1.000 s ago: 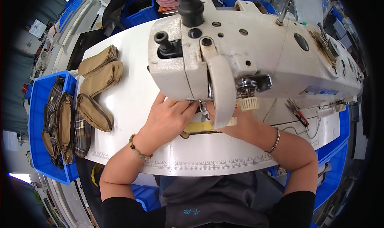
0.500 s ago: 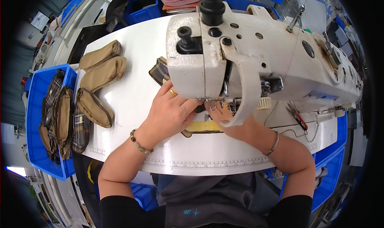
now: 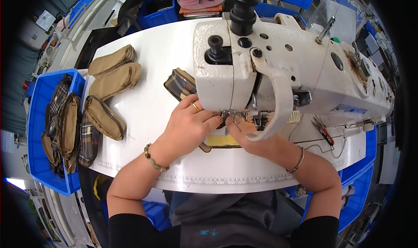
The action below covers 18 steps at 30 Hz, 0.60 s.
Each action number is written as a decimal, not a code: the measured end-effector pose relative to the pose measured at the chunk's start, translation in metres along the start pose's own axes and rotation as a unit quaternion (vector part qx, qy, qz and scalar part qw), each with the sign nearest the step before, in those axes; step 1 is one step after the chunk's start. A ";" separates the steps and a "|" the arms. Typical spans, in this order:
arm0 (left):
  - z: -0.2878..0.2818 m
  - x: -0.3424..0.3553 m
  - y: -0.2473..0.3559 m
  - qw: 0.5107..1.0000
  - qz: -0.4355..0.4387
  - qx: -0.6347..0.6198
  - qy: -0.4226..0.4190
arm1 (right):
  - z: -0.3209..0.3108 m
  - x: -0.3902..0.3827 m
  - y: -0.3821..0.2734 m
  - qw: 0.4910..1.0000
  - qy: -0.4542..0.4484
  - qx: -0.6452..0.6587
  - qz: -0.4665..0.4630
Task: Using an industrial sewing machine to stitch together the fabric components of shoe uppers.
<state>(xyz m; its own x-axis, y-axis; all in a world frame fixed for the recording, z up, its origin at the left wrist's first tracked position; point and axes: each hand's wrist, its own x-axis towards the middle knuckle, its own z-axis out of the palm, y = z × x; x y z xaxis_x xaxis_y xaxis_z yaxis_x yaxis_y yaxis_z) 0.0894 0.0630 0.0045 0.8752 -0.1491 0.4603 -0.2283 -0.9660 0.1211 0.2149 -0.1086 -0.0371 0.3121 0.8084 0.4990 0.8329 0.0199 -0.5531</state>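
A white sewing machine [image 3: 213, 80] stands over the table, its needle area right above my fingertips. Beneath it lies a fabric pouch piece, with a plaid end [image 3: 179, 83] showing beyond my left hand and a yellow strip [image 3: 223, 141] nearer to me. My left hand [image 3: 189, 128] is closed, thumb and index finger pinching the dark edge of this piece beside the presser foot. From the other side my right hand [image 3: 257, 140] meets it, its fingertips closed on the same edge. The machine's curved guard hides part of the right hand.
At the left, tan fabric pieces [image 3: 114, 80] lie stacked beside a tan and plaid pouch [image 3: 104, 117]. A blue bin [image 3: 37, 130] holds several more pouches. Red-handled thread snips [image 3: 324, 132] and a loose cord lie right of the machine. A printed ruler [image 3: 226, 179] follows the table's front edge.
The whole view has shifted slightly, so the machine sits farther right in the picture and more of the plaid end shows. Both hands keep their hold at the presser foot.
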 end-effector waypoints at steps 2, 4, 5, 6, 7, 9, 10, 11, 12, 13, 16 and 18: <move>-0.001 -0.001 0.002 1.000 0.013 0.023 -0.008 | 0.000 -0.003 -0.003 0.998 -0.022 0.014 0.057; -0.001 -0.001 0.004 0.998 0.027 0.045 -0.016 | -0.002 -0.006 -0.005 0.989 -0.027 -0.136 -0.042; 0.000 -0.001 0.005 0.999 0.027 0.042 -0.015 | -0.003 -0.006 -0.006 0.990 -0.026 -0.136 -0.041; 0.000 -0.001 0.005 0.999 0.028 0.038 -0.015 | -0.005 -0.006 -0.008 0.993 -0.025 -0.112 -0.024; 0.000 -0.001 0.006 0.999 0.029 0.038 -0.015 | -0.006 -0.006 -0.009 0.996 -0.023 -0.088 -0.008; 0.002 -0.002 0.005 0.999 0.011 0.026 -0.027 | -0.006 -0.003 -0.005 0.993 -0.011 -0.101 -0.054; 0.003 -0.002 0.004 0.999 0.012 0.025 -0.028 | -0.006 -0.002 -0.003 0.988 0.000 -0.114 -0.100; 0.003 -0.003 0.004 1.000 -0.005 0.012 -0.029 | -0.005 0.000 -0.001 0.988 0.000 -0.114 -0.100; 0.004 -0.003 0.003 0.999 -0.022 -0.002 -0.030 | -0.002 0.002 0.001 0.992 0.011 -0.088 -0.089; 0.005 -0.003 0.001 0.999 -0.021 -0.003 -0.030 | 0.000 0.002 0.003 0.995 0.021 -0.063 -0.077; 0.006 -0.002 -0.005 0.993 -0.076 -0.050 -0.072 | 0.009 -0.001 0.008 0.999 0.043 0.020 -0.009; 0.003 0.000 -0.007 0.994 -0.081 -0.055 -0.055 | 0.006 0.001 0.012 0.998 0.019 -0.036 -0.057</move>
<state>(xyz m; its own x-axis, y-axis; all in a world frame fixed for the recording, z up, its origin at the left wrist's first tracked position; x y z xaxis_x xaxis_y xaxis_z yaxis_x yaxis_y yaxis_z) 0.0923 0.0695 0.0010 0.9441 -0.0224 0.3288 -0.1216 -0.9510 0.2843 0.2226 -0.1044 -0.0470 0.2297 0.7810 0.5807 0.8941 0.0664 -0.4430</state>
